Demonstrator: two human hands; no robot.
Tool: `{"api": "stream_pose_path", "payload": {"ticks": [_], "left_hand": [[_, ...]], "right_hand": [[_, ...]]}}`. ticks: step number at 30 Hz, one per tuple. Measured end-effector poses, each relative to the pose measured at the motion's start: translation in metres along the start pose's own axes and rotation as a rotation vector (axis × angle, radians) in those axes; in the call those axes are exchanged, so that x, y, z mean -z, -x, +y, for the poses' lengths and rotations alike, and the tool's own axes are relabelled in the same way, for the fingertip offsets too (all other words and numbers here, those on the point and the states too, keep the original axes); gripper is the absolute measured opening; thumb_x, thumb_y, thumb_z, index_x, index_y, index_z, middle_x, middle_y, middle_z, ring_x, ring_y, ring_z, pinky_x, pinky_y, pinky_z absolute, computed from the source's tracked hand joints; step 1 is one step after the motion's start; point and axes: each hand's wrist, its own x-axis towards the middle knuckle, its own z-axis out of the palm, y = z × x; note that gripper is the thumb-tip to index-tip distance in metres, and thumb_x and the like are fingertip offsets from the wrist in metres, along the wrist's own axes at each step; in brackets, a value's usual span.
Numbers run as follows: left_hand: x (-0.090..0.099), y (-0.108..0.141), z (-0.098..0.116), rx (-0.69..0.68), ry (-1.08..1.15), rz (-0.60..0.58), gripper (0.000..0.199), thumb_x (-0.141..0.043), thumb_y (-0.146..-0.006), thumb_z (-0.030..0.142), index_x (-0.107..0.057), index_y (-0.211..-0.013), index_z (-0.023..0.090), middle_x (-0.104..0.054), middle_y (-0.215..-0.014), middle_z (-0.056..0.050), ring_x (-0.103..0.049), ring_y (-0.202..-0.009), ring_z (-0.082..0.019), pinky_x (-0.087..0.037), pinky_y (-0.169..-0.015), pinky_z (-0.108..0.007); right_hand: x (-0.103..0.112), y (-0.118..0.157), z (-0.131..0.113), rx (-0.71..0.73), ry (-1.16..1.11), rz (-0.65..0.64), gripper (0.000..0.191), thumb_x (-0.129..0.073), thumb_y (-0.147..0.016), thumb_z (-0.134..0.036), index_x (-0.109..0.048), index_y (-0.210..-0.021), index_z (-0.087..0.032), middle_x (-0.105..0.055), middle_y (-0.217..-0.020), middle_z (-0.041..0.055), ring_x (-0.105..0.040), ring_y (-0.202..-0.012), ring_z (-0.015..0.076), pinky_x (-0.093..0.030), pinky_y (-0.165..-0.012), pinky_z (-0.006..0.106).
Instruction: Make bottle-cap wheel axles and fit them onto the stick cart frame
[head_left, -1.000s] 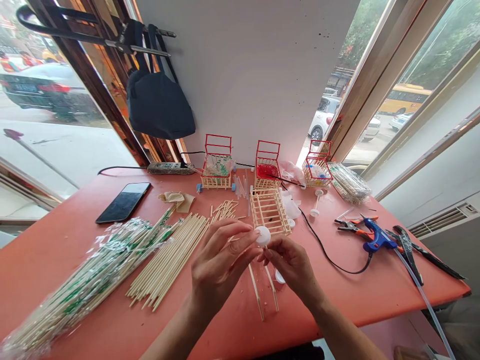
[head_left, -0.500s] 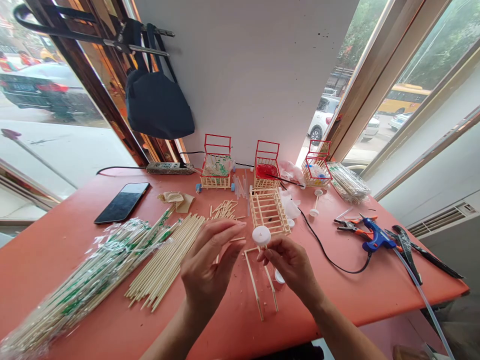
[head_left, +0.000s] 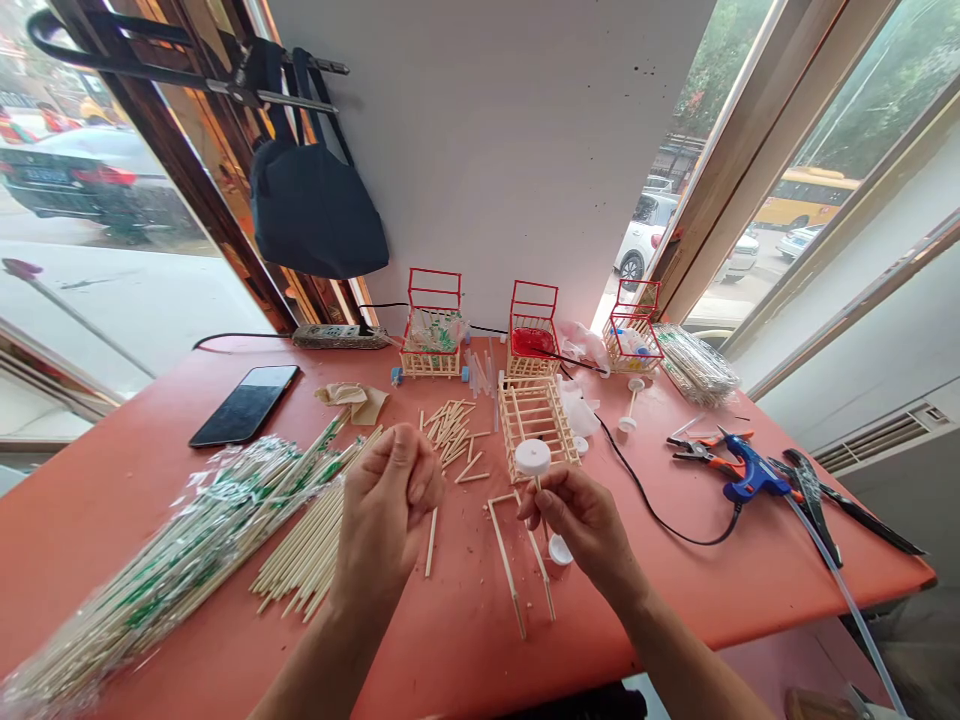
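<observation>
My right hand [head_left: 581,515] pinches a short wooden stick with a round white plastic cap [head_left: 533,457] fixed on its upper end. The stick stands roughly upright, partly hidden by my fingers. To the left, my left hand [head_left: 390,490] is raised with its fingers curled closed, and no object shows in them. Below my hands lies a U-shaped frame of sticks [head_left: 504,560] on the table. Another white cap [head_left: 559,550] is just under my right hand. Behind it rests a stick-built cart body [head_left: 540,420] with slatted sides.
Three stick carts with red handles [head_left: 435,340] line the wall. Long sticks [head_left: 315,530], a bagged bundle [head_left: 180,560] and a phone [head_left: 245,405] lie left. Short cut sticks [head_left: 450,425] lie mid-table. A blue glue gun [head_left: 754,475], its black cable and pliers [head_left: 694,450] are right.
My left hand has gone from open fingers to a closed fist and drawn back left. My right hand has shifted the capped stick slightly right and up.
</observation>
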Motion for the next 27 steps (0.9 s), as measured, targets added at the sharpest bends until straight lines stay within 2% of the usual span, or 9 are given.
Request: {"api": "stream_pose_path", "payload": {"ticks": [4,7,10,12,15,18,22,24,27], "left_hand": [[0.007,-0.002,0.001,-0.137,-0.280,0.075,0.054,-0.071,-0.091,0.041,-0.035,-0.055,0.021,-0.029,-0.052,0.008,-0.024,-0.045,-0.008,-0.022,-0.044,-0.023],[0.008,-0.003,-0.001,-0.327,-0.663,0.146,0.033,-0.075,-0.084,0.031,-0.050,-0.066,0.021,-0.040,-0.059,0.007,-0.036,-0.052,-0.010,-0.032,-0.049,-0.023],[0.004,-0.004,-0.006,-0.522,-0.836,0.068,0.016,-0.072,-0.082,0.022,-0.067,-0.097,0.022,-0.066,-0.098,-0.002,-0.060,-0.075,-0.015,-0.051,-0.069,-0.027],[0.001,-0.002,-0.008,-0.564,-0.911,0.001,0.030,-0.068,-0.083,0.018,-0.069,-0.113,0.024,-0.060,-0.134,-0.009,-0.065,-0.086,-0.016,-0.056,-0.083,-0.034],[0.002,-0.001,-0.007,-0.508,-0.968,0.005,0.033,-0.065,-0.083,0.013,-0.072,-0.113,0.026,-0.050,-0.153,-0.010,-0.061,-0.066,-0.009,-0.057,-0.077,-0.033],[0.010,-0.005,-0.004,-0.494,-0.956,0.019,0.036,-0.058,-0.081,0.005,-0.075,-0.105,0.026,-0.052,-0.153,-0.008,-0.071,-0.089,-0.018,-0.056,-0.072,-0.030],[0.022,-0.017,-0.003,-0.545,-0.990,0.034,0.053,-0.057,-0.076,-0.001,-0.073,-0.117,0.030,-0.051,-0.154,-0.008,-0.051,-0.140,-0.032,-0.055,-0.095,-0.040],[0.025,-0.021,0.000,-0.547,-0.996,0.081,0.050,-0.063,-0.080,0.005,-0.072,-0.122,0.030,-0.061,-0.141,-0.010,-0.061,-0.129,-0.031,-0.057,-0.091,-0.039],[0.024,-0.016,0.009,-0.393,-0.904,0.092,0.018,-0.066,-0.091,0.028,-0.075,-0.107,0.026,-0.071,-0.080,-0.001,-0.066,-0.063,-0.018,-0.049,-0.054,-0.025]], "right_hand": [[-0.001,0.000,-0.002,-0.017,0.003,0.012,0.027,-0.068,-0.095,-0.048,-0.063,-0.092,-0.021,-0.075,-0.078,0.0044,-0.067,-0.066,0.0160,-0.057,-0.066,0.030],[-0.001,0.000,-0.002,-0.014,0.002,0.016,0.027,-0.069,-0.095,-0.048,-0.064,-0.093,-0.021,-0.075,-0.077,0.0039,-0.067,-0.066,0.0158,-0.057,-0.067,0.030],[-0.001,0.000,-0.003,-0.014,0.010,0.025,0.027,-0.069,-0.094,-0.047,-0.064,-0.090,-0.021,-0.075,-0.078,0.0040,-0.067,-0.067,0.0157,-0.056,-0.065,0.029],[-0.001,0.000,-0.004,-0.019,0.024,0.033,0.027,-0.069,-0.095,-0.047,-0.064,-0.089,-0.020,-0.075,-0.080,0.0046,-0.067,-0.067,0.0154,-0.054,-0.062,0.028],[0.001,-0.001,-0.006,-0.017,0.039,0.056,0.028,-0.068,-0.095,-0.047,-0.063,-0.088,-0.021,-0.074,-0.077,0.0038,-0.065,-0.064,0.0149,-0.053,-0.060,0.027],[0.003,-0.002,-0.006,-0.008,0.021,0.088,0.028,-0.069,-0.094,-0.047,-0.061,-0.086,-0.021,-0.070,-0.071,0.0016,-0.062,-0.061,0.0141,-0.050,-0.055,0.026],[0.006,-0.004,-0.003,-0.003,0.008,0.116,0.029,-0.070,-0.094,-0.048,-0.061,-0.088,-0.021,-0.069,-0.071,0.0011,-0.060,-0.060,0.0135,-0.044,-0.051,0.024],[0.008,-0.005,-0.002,0.002,-0.002,0.123,0.030,-0.070,-0.093,-0.049,-0.061,-0.089,-0.021,-0.070,-0.072,0.0013,-0.060,-0.060,0.0133,-0.043,-0.051,0.024],[0.009,-0.005,-0.001,0.012,-0.028,0.122,0.029,-0.071,-0.093,-0.048,-0.062,-0.089,-0.021,-0.071,-0.073,0.0016,-0.060,-0.060,0.0126,-0.042,-0.051,0.023]]}}
